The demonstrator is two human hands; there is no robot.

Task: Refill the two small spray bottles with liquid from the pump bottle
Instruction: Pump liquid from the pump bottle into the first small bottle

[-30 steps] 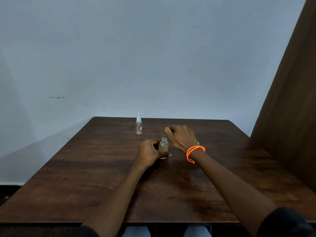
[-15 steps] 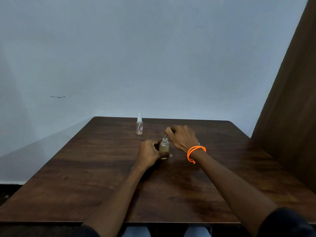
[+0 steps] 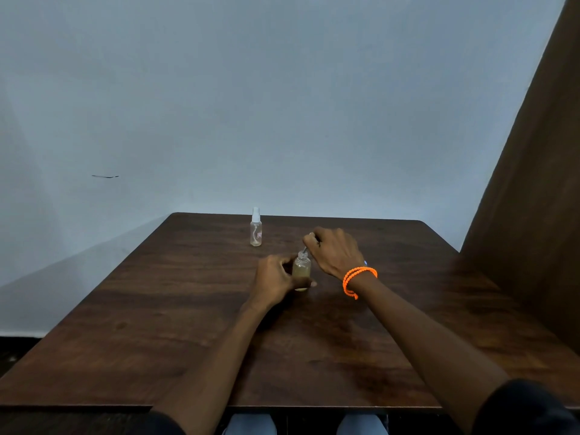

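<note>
Centrally, left hand [image 3: 273,279] fingers grip the open bottle [image 3: 302,270]; right hand [image 3: 337,251] pinches its sprayer; table [image 3: 157,324] edges lie well clear.

Dark wooden table [image 3: 157,324], grain running across, pushed up against a pale wall. Near the far edge, a small clear spray bottle [image 3: 255,229] standing upright; nearer the middle, an open bottle [image 3: 301,270] of what looks like yellowish liquid, also upright.

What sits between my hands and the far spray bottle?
Nothing visible. The far spray bottle stands alone on bare table, beyond the bottle that the left hand grips; the right hand holds something at its neck.
</note>
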